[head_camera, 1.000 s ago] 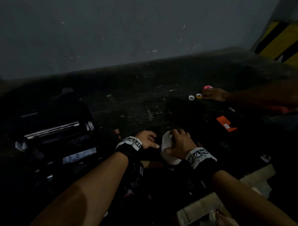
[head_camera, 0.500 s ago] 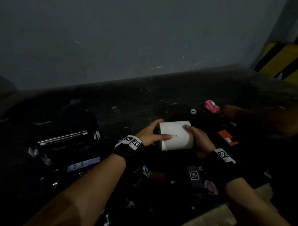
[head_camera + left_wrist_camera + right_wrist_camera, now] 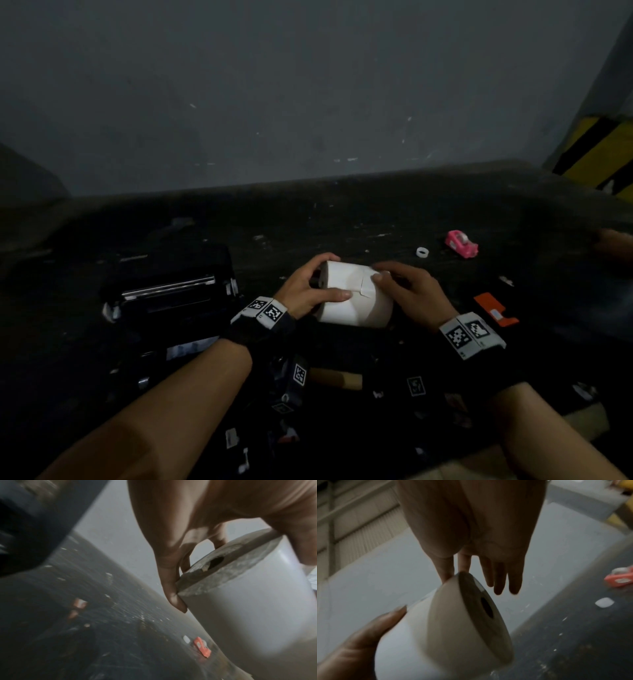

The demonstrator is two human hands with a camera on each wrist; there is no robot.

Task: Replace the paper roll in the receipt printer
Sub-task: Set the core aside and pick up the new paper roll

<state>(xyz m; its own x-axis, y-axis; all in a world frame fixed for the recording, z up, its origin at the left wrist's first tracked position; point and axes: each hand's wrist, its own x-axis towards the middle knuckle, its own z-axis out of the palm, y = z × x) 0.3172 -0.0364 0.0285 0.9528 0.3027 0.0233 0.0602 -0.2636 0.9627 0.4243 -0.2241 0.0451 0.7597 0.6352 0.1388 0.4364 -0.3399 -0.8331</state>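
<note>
Left hand (image 3: 310, 291) gripped the paper roll (image 3: 352, 298) by its end, held above the counter (image 3: 342, 222). Right hand (image 3: 407, 291) picked at the taped tab (index and thumb). Peel slowly; receipt printer (image 3: 171, 294) sat left of the fingers.

No legible text, brand or number found. My wrist bands (image 3: 269, 310) carry only black-and-white square code markers; the pale label on the printer (image 3: 191, 347), left of frame, is too dim to read.
</note>
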